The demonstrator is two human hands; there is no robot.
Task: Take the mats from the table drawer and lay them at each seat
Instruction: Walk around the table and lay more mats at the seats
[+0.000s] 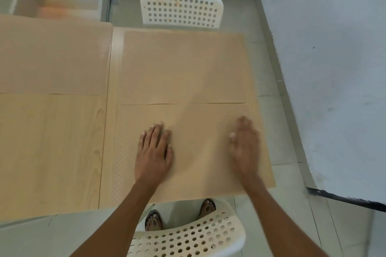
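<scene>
Now both hands, left [153,152] and right [245,145], flat on near mat [198,152].

No text, label, brand, number or sign can be read anywhere in this view.

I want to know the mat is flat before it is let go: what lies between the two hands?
In the head view, only bare mat: the near mat runs unbroken from the left hand to the right hand, with nothing on it.
</scene>
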